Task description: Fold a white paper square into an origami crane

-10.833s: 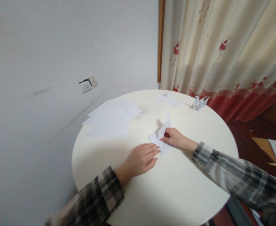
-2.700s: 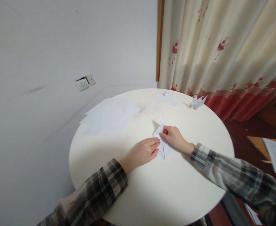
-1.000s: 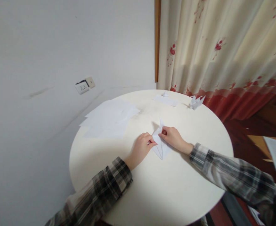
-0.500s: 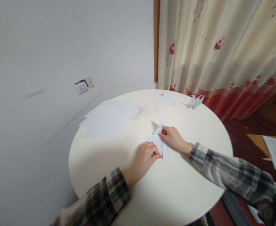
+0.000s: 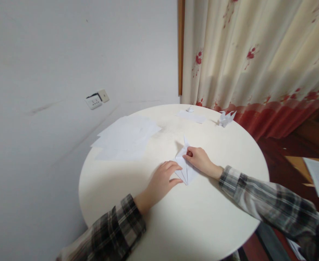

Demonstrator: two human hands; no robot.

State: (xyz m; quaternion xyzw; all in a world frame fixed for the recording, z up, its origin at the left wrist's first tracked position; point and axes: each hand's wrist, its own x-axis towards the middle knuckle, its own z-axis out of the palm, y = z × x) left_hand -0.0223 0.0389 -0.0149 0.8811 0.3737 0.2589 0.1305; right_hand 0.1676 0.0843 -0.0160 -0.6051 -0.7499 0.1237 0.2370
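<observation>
A partly folded piece of white paper (image 5: 185,167) lies on the round white table (image 5: 203,217), its narrow tip pointing toward me and a thin spike standing up at its far end. My right hand (image 5: 200,159) pinches the paper near its upper right part, fingers curled together. At its left edge is my left hand (image 5: 162,181), thumb and fingers spread apart beside the lower tip; whether the fingertips touch the paper is hard to tell. A fold line runs down to the tip between the hands.
Several loose white sheets (image 5: 127,137) overlap at the table's left back. A folded paper crane (image 5: 226,119) stands at the right back. A small folded paper piece (image 5: 190,108) rests near a flat strip of paper (image 5: 191,116). Wall and curtain (image 5: 252,72) border the far side.
My left hand has let go of the lower tip, its thumb and fingers opening and shifting slightly left. My right hand has stayed on the paper.
</observation>
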